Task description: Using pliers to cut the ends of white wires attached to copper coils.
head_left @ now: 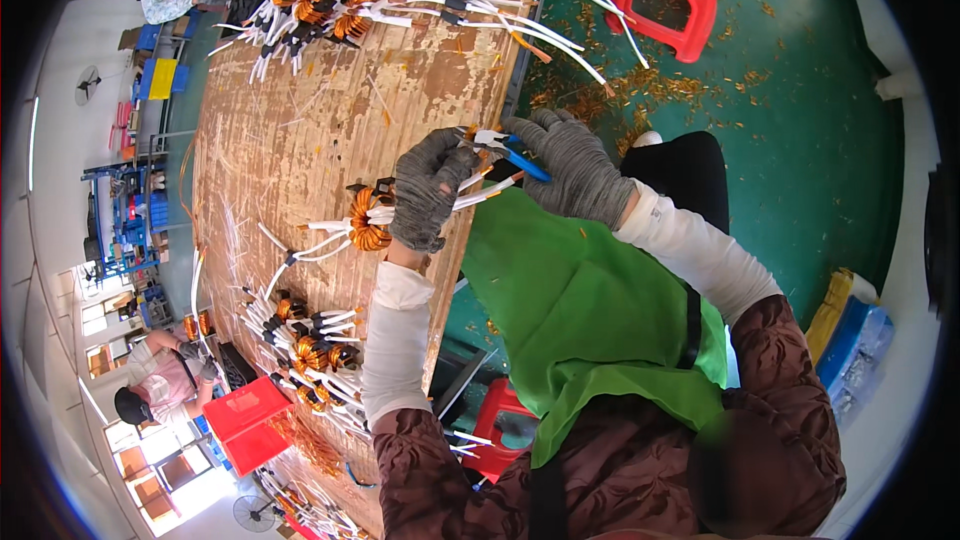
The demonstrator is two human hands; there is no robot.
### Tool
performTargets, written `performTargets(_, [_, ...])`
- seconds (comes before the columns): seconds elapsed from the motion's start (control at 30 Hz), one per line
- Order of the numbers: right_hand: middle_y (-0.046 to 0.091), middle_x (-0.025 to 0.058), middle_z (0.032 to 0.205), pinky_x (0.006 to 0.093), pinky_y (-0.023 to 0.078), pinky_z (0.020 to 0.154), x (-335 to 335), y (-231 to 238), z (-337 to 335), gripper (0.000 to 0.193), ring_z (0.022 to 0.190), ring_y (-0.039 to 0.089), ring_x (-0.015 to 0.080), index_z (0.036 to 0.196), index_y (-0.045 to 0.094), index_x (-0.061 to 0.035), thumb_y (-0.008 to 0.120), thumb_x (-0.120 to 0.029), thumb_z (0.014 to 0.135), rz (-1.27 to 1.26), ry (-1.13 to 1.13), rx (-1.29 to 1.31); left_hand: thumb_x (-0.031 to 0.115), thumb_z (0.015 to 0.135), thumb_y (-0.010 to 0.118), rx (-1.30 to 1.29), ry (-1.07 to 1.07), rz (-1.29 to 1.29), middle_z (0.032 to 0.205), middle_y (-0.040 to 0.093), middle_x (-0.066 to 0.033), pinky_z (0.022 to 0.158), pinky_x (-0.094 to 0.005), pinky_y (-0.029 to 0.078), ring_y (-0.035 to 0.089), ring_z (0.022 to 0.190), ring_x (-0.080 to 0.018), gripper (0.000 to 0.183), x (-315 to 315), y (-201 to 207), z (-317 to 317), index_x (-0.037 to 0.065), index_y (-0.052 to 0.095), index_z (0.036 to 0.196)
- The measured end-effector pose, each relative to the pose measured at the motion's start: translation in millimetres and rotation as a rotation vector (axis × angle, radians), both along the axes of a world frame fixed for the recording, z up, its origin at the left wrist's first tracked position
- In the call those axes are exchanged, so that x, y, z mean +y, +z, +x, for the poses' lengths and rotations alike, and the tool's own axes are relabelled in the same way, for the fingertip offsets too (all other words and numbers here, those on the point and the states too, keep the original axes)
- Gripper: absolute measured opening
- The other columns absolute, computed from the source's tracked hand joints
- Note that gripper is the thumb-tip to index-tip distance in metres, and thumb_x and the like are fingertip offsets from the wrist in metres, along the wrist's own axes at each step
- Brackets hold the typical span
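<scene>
While my left grip (432, 190) is closed around the white sleeved leads (478, 192) of a copper-wound toroid coil (368, 220), the coil itself hangs just to the left of that grip, over the near edge of the wooden desk (300, 130). Both hands are gloved in grey.

Finding 1: the leads run through my left grip and come out on its right side, long axis roughly level, tilted slightly upward toward my right grip (575, 165). Their stripped tips lie between the two grips.

Finding 2: my right grip is closed on blue-handled cutters (508, 148). The cutter head points left, toward my left grip, and sits just above the lead tips. I cannot tell whether the cutter blades are touching a lead.

Finding 3: the right grip is the nearer one to the lead tips; the left is the nearer one to the coil body.

Finding 4: a green apron (570, 310) lies directly below both grips.
</scene>
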State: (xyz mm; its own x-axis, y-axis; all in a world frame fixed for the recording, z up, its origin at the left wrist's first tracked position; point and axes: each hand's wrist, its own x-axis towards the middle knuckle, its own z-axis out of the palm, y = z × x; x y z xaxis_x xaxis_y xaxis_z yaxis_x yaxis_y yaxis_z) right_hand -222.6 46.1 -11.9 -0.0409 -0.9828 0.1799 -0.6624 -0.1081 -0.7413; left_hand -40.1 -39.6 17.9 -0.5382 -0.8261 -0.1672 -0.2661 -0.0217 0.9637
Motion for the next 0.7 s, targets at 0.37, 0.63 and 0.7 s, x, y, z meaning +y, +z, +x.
performTargets(0.37, [0.061, 0.0145, 0.078, 0.0317, 0.048, 0.06, 3, -5, -12, 0.041, 0.065, 0.056, 0.0161, 0.106, 0.06, 0.0008, 0.069, -0.015, 0.069, 0.651, 0.239, -1.005, 0.009, 0.086, 0.056, -0.158, 0.088, -0.426, 0.064, 0.059, -0.0075, 0.051, -0.0273, 0.042, 0.051, 0.057, -0.0105, 0.015, 11, -15, -6, -0.005, 0.061, 0.088])
performTargets(0.63, [0.052, 0.0186, 0.106, 0.0437, 0.041, 0.088, -15, -5, -15, 0.06, 0.105, 0.048, 0.0356, 0.121, 0.048, -0.003, 0.068, -0.02, 0.067, -0.306, 0.198, 0.227, 0.014, 0.081, 0.063, 0.093, -0.115, 0.262, 0.068, 0.056, -0.0018, 0.045, -0.0179, 0.033, 0.044, 0.052, -0.0042, 0.023, -11, 11, 16, -0.004, 0.058, 0.095])
performTargets(0.7, [0.052, 0.0191, 0.108, 0.0428, 0.042, 0.086, -21, -6, -15, 0.059, 0.103, 0.05, 0.0355, 0.12, 0.049, -0.0029, 0.068, -0.021, 0.067, -0.307, 0.206, 0.243, 0.014, 0.082, 0.063, 0.148, -0.16, 0.243, 0.07, 0.057, -0.0021, 0.046, -0.0178, 0.033, 0.044, 0.053, -0.0039, 0.025, -13, 9, 20, -0.004, 0.057, 0.098])
